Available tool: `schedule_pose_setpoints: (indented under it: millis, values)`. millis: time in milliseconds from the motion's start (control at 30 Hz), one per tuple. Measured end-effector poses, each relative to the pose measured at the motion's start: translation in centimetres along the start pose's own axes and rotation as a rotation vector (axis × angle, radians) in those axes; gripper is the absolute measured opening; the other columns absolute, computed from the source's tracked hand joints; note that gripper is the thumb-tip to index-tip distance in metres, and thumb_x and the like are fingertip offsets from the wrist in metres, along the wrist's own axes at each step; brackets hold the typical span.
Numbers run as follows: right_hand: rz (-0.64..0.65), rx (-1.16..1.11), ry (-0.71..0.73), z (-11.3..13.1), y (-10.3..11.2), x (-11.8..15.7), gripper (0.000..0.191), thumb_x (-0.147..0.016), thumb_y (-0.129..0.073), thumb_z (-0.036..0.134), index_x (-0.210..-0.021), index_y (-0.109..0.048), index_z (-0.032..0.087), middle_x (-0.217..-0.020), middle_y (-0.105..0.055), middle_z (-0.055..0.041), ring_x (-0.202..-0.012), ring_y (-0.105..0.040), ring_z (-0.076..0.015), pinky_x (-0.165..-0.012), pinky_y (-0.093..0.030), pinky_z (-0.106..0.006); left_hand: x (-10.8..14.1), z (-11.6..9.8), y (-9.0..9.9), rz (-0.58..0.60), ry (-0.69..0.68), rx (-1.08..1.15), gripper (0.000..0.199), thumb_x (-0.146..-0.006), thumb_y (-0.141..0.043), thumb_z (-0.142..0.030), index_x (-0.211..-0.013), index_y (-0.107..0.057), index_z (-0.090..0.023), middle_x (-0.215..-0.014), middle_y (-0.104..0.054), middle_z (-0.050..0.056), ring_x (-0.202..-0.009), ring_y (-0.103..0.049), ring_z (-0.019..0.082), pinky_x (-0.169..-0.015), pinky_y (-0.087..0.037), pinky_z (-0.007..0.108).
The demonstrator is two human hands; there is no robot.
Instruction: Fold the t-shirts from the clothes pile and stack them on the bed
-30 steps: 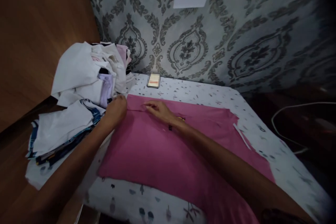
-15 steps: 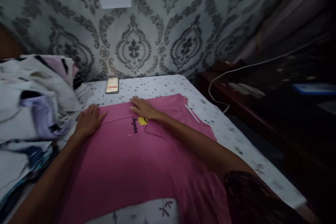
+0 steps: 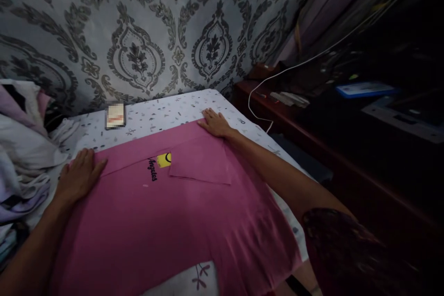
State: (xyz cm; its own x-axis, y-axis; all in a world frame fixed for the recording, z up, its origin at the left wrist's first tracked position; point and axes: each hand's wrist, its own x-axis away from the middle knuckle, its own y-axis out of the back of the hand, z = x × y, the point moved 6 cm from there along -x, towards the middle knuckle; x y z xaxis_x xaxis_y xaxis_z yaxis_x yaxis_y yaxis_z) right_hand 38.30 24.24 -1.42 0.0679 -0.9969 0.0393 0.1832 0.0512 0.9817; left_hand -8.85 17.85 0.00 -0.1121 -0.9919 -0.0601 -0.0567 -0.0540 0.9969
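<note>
A pink shirt (image 3: 180, 212) lies spread on a white patterned sheet (image 3: 166, 111), with a strip along its far side turned over and a sleeve folded across the front. Dark lettering and a yellow print show at the middle of the shirt. My left hand (image 3: 78, 175) rests flat on the shirt's far left corner, fingers apart. At the far right corner, my right hand (image 3: 215, 122) lies with outstretched fingers on the folded fabric. Neither hand grips anything.
A pile of clothes (image 3: 24, 138) sits at the left. A small blurred card (image 3: 115, 115) lies near the patterned wall. To the right, a dark red wooden surface (image 3: 294, 120) holds a white cable (image 3: 250, 101) and a blue-edged item (image 3: 366, 89).
My right hand has slid right to the shirt's far corner, where the sleeve is now folded inward. My left hand still lies on the left corner. The view has turned to the right.
</note>
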Motion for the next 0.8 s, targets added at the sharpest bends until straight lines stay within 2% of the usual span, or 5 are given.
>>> schedule_pose_setpoints:
  millis: [200,400,567,700,800]
  values:
    - [-0.044,-0.045,0.026,0.2,0.0,-0.1,0.078,-0.098,-0.025,0.063,-0.156,-0.029,0.013,-0.165,-0.024,-0.0159,-0.154,-0.016,-0.0318,-0.121,-0.018,-0.06,0.1,0.5,0.2,0.009,0.103,-0.071,0.065,-0.098,-0.025,-0.044,-0.147,-0.04,-0.004,-0.159,-0.036,0.023,-0.15,-0.03,0.034,-0.114,-0.033,0.06]
    - [-0.352,-0.148,0.022,0.1,2.3,1.5,0.057,-0.1,-0.031,0.041,-0.141,-0.052,0.008,-0.151,-0.048,-0.0225,-0.142,-0.042,-0.0341,-0.116,-0.031,-0.056,1.8,1.1,2.0,-0.104,0.079,-0.05,0.066,-0.098,-0.026,-0.039,-0.145,-0.04,0.005,-0.154,-0.041,0.028,-0.147,-0.036,0.033,-0.116,-0.036,0.048]
    - [-0.451,-0.289,0.17,0.7,3.8,10.1,0.048,-0.099,-0.037,0.044,-0.133,-0.06,0.018,-0.142,-0.059,-0.0132,-0.132,-0.053,-0.0293,-0.112,-0.041,-0.051,8.1,-1.8,2.6,-0.186,-0.153,-0.014,0.063,-0.097,-0.029,-0.043,-0.146,-0.041,-0.003,-0.155,-0.042,0.024,-0.145,-0.037,0.035,-0.118,-0.032,0.052]
    - [-0.319,-0.32,0.271,0.8,3.5,20.1,0.047,-0.099,-0.04,0.048,-0.13,-0.062,0.021,-0.14,-0.06,-0.0118,-0.131,-0.053,-0.029,-0.111,-0.041,-0.052,16.0,-4.5,1.7,-0.073,-0.385,0.081,0.062,-0.095,-0.032,-0.047,-0.149,-0.04,-0.018,-0.159,-0.039,0.014,-0.148,-0.033,0.031,-0.121,-0.027,0.053]
    - [-0.243,-0.352,0.167,-0.2,2.8,27.5,0.046,-0.098,-0.041,0.049,-0.129,-0.063,0.024,-0.141,-0.059,-0.0109,-0.133,-0.052,-0.0305,-0.112,-0.04,-0.054,21.3,-5.2,1.1,0.007,-0.461,0.14,0.062,-0.094,-0.035,-0.047,-0.154,-0.034,-0.029,-0.162,-0.036,0.008,-0.147,-0.037,0.028,-0.123,-0.025,0.051]
